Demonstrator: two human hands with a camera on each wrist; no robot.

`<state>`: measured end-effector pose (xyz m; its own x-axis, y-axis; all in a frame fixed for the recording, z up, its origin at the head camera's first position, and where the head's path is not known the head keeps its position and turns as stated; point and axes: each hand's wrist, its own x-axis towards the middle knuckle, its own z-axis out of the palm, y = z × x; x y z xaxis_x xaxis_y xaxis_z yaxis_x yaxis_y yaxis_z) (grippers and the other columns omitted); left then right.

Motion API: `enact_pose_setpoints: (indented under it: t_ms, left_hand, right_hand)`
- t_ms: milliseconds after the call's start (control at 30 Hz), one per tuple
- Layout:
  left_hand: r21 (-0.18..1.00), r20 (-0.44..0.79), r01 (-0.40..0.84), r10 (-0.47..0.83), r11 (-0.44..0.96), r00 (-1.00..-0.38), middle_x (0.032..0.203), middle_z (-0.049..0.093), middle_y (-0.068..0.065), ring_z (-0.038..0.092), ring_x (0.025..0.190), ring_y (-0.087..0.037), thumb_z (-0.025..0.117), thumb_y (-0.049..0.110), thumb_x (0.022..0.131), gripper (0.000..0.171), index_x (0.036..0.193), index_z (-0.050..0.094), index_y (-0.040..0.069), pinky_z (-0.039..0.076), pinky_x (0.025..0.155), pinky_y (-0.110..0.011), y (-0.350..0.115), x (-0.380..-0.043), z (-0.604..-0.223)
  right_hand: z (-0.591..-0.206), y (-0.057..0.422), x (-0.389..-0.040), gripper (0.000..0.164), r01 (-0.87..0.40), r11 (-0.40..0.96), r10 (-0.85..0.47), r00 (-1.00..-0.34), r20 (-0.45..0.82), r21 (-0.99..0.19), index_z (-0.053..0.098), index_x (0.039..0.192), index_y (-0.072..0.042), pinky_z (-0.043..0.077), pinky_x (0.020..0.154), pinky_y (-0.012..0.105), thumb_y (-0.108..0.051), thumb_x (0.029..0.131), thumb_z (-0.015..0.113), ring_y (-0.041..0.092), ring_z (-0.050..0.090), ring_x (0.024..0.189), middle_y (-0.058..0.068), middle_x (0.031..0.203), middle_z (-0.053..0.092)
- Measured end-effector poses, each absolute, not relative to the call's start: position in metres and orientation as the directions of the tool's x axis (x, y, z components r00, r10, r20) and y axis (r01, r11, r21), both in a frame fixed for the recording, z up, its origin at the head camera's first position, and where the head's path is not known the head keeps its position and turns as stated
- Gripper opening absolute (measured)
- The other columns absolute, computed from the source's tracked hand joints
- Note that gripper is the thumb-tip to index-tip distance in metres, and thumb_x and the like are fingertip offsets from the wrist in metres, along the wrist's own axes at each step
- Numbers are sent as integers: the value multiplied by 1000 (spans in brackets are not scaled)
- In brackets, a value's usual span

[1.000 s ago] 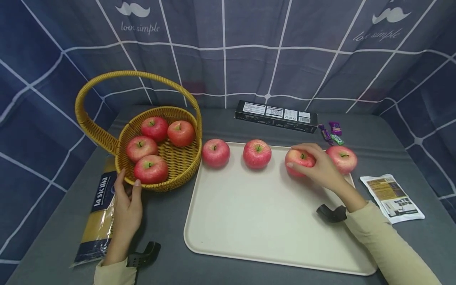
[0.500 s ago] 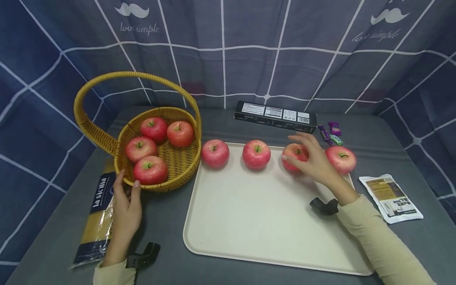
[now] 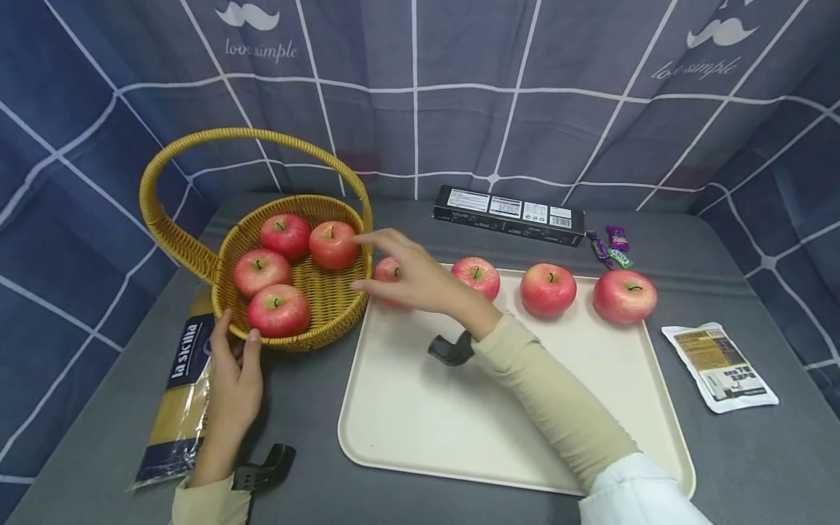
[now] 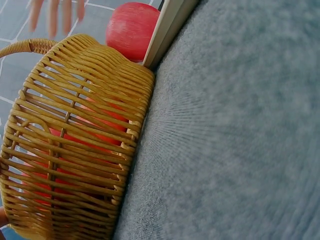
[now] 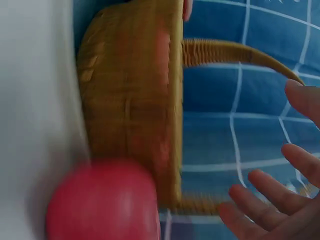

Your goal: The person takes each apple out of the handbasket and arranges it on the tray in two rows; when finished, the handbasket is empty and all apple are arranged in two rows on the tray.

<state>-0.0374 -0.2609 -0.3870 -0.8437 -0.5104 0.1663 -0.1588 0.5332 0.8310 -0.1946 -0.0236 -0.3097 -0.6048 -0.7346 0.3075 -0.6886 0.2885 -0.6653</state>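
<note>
My right hand (image 3: 420, 277) hovers with spread fingers over the left end of the tray, partly covering the leftmost apple (image 3: 386, 271) there. Its fingertips overlap the right rim of the wicker basket (image 3: 328, 332) in the head view. The right wrist view shows nothing between those fingers (image 5: 280, 195), with a blurred red apple (image 5: 105, 205) beside the basket. My left hand (image 3: 236, 386) holds the basket's near-left rim, thumb and forefinger tips right at the edge; the other fingers are mostly hidden. Several apples (image 3: 278, 311) lie inside the basket, which has a tall arched handle (image 3: 256, 134).
A cream tray (image 3: 459, 415) bears a row of apples (image 3: 547, 290) along its far edge. Behind it lie a black box (image 3: 508, 213) and wrapped candies (image 3: 617, 237). A white pouch (image 3: 720, 367) is at the right; a la sicilla packet (image 3: 177, 408) lies beside the left hand.
My right hand has let go of the third apple from the left on the tray and moved left to the basket's right side. The left hand stays at the basket.
</note>
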Motion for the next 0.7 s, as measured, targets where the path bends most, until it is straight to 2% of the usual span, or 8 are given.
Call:
enact_pose_setpoints:
  t_ms: [267,333,400,467,500,533,633,700]
  left_hand:
    - [835,171,-142,-496,531,-852,142,30,-18,39,124,-37,39,30,96,56,144,15,14,36,95,-55,-262,-38,-387]
    - [831,175,-141,-494,539,-852,141,32,-18,41,123,-36,40,30,96,56,144,15,13,41,98,-40,-262,-38,-388]
    - [825,178,-143,-490,547,-853,140,34,-18,42,122,-34,40,29,96,56,144,16,13,41,95,-22,-262,-39,-388]
    - [821,180,-144,-489,552,-853,139,35,-17,43,121,-32,40,29,96,56,144,16,13,40,90,-17,-262,-39,-388]
    - [819,183,-143,-489,555,-853,139,36,-18,44,121,-32,40,29,96,56,144,17,13,40,90,-18,-262,-39,-388]
    - [821,184,-140,-488,554,-853,139,35,-18,43,121,-34,40,29,96,56,144,16,14,41,95,-24,-262,-38,-387]
    - [823,182,-138,-486,551,-855,141,32,-19,40,124,-37,40,29,96,56,144,16,13,38,97,-51,-262,-37,-386]
    - [825,176,-141,-485,547,-857,143,28,-19,38,125,-40,40,29,96,56,144,15,13,34,96,-58,-262,-36,-385]
  right_hand:
    - [-329,-124,-188,72,-728,370,-863,-500,78,-577,30,140,-22,36,101,24,-44,80,63,12,39,120,4,133,40]
    - [-335,-139,-185,73,-737,367,-889,-458,20,-568,29,142,-22,37,99,22,-43,81,63,13,39,119,5,133,41]
    - [-342,-149,-184,72,-746,345,-911,-413,-10,-570,30,142,-21,35,99,19,-40,81,63,12,40,119,5,133,43]
    - [-346,-154,-185,69,-735,324,-919,-393,-14,-596,34,140,-20,36,98,16,-37,80,65,10,44,116,2,131,48]
    - [-348,-154,-185,68,-740,316,-921,-390,-2,-593,37,139,-20,36,98,16,-35,80,66,10,45,115,0,129,51]
    - [-348,-154,-185,67,-742,319,-915,-403,12,-589,39,137,-20,36,98,17,-36,78,67,10,47,114,-2,128,53]
    - [-347,-149,-185,69,-711,355,-871,-488,63,-607,44,133,-25,39,97,22,-41,72,72,12,46,112,-6,125,55]
    - [-344,-143,-182,72,-663,359,-830,-549,101,-657,45,132,-27,41,94,24,-45,69,74,12,44,110,-6,124,55]
